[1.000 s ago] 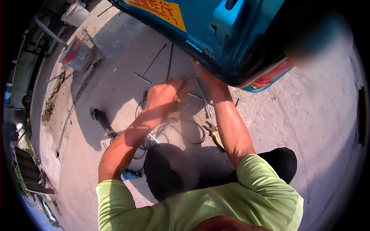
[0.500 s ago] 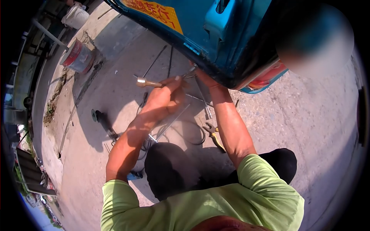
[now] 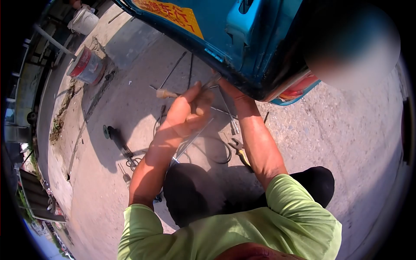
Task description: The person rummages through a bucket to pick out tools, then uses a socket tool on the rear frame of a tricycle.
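My left hand (image 3: 193,108) is curled, thumb up, around a tool with a pale brown flared end (image 3: 164,93). Motion blurs the tool, and its exact kind is unclear. A thin blurred metal piece (image 3: 212,81) shows between this hand and the vehicle's lower edge. My right hand (image 3: 232,90) reaches under the corner of the blue vehicle (image 3: 216,34); its fingers are hidden there. Below my hands, metal rods (image 3: 225,108) lie crossed on the concrete. Yellow-handled pliers (image 3: 241,154) rest beside my right forearm.
An angle grinder (image 3: 118,141) lies on the ground left of my left forearm, near a loop of dark cable (image 3: 227,156). A red and white bucket (image 3: 86,65) stands farther left, with a white bucket (image 3: 84,21) behind it. A red tail light (image 3: 299,88) is at the vehicle's corner.
My left hand has turned slightly, its thumb now raised, and the forearm has swung a little right. The tool's brown end has shifted slightly. My right hand stays at the vehicle's edge.
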`<state>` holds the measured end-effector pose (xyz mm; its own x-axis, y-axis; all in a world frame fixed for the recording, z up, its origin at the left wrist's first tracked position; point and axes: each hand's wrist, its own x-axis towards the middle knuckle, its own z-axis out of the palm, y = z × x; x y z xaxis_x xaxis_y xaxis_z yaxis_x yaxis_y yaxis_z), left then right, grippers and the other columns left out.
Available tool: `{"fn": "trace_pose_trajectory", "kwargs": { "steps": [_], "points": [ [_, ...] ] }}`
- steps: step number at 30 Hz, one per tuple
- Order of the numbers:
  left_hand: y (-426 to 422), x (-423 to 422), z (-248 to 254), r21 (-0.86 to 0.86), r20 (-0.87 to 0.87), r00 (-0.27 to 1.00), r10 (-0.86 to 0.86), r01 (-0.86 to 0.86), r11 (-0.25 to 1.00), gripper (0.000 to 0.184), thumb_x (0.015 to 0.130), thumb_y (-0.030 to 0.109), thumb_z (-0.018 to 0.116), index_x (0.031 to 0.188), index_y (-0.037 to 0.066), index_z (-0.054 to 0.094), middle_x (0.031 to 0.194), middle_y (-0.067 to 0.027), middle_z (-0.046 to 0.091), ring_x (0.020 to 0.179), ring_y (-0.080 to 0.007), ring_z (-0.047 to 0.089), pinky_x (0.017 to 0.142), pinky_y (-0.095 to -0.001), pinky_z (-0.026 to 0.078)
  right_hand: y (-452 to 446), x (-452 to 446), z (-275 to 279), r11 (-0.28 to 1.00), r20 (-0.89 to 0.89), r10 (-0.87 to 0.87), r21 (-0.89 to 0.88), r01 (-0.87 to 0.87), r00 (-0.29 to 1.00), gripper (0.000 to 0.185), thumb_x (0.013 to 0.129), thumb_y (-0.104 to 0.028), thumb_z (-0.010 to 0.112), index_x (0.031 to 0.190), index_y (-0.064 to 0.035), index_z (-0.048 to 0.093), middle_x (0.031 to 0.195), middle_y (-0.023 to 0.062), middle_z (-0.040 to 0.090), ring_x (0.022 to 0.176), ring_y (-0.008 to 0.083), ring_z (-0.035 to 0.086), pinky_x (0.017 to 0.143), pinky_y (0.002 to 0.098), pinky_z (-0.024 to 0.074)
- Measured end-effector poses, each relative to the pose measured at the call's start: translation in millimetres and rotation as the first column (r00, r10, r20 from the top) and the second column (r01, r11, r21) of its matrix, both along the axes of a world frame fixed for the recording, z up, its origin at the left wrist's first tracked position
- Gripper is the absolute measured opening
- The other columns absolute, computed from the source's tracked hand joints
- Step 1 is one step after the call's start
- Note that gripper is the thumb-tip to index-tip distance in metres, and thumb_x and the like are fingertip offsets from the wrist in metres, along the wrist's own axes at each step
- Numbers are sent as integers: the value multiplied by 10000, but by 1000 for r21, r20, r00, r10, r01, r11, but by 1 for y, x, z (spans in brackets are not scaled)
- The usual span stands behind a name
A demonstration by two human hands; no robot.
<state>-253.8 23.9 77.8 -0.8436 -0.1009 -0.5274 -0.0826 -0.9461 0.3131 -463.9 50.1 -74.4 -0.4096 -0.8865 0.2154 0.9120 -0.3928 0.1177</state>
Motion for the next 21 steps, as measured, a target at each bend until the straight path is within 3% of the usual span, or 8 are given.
{"fn": "trace_pose_trajectory", "kwargs": {
  "steps": [1,2,5,7,11,12,16,21],
  "points": [
    [5,-2,3,3,28,999,38,-38,999,464,1086,417,390,978,24,612,630,-29,534,354,-88,319,344,-248,276,2,4,14,999,7,11,-31,-11,1000,549,965,-398,597,1395,-65,524,1428,153,551,1293,355,523,1105,563,400],
    [12,-3,5,-354,109,993,46,-5,935,428,1082,391,414,972,24,605,652,-44,549,375,-108,360,359,-265,301,3,10,28,996,19,37,-84,-35,999,551,964,-398,599,1397,-65,523,1427,155,552,1293,357,523,1099,566,406],
    [24,-6,8,-942,273,949,159,231,242,296,1036,301,515,948,29,593,735,-114,620,504,-228,514,468,-350,399,3,12,22,998,-37,-54,17,54,998,562,972,-420,574,1404,-66,514,1437,157,542,1299,364,516,1094,575,407],
    [21,-4,9,-897,324,919,224,374,-235,190,961,226,618,921,42,596,813,-192,699,678,-391,658,624,-456,500,-2,6,-1,972,-122,-157,158,176,980,571,981,-442,546,1410,-66,507,1447,157,532,1306,370,508,1097,581,401],
    [3,4,26,-635,433,897,93,377,-674,319,816,195,704,1039,32,542,935,-248,655,863,-457,648,744,-512,525,0,9,3,975,-116,-129,164,147,985,570,980,-439,549,1413,-71,504,1453,156,525,1311,371,502,1100,581,397],
    [4,4,21,-613,319,941,111,294,-733,149,982,179,612,1005,57,530,826,-206,634,738,-443,630,640,-492,491,1,9,6,980,-100,-117,149,132,988,570,980,-439,550,1414,-72,504,1455,156,524,1313,371,500,1101,581,396],
    [4,7,26,-683,308,946,101,293,-668,188,968,210,648,1013,43,576,824,-202,655,739,-430,633,664,-465,504,2,10,19,991,-54,-77,105,82,996,569,979,-437,552,1417,-76,500,1460,155,517,1318,371,494,1104,582,391],
    [24,14,14,-926,186,971,148,224,-305,254,946,242,696,1044,20,623,813,-193,674,732,-349,652,682,-406,502,4,7,17,992,-36,-66,103,70,997,569,978,-434,556,1421,-82,497,1467,153,508,1325,372,486,1109,582,385]
  ]
}}
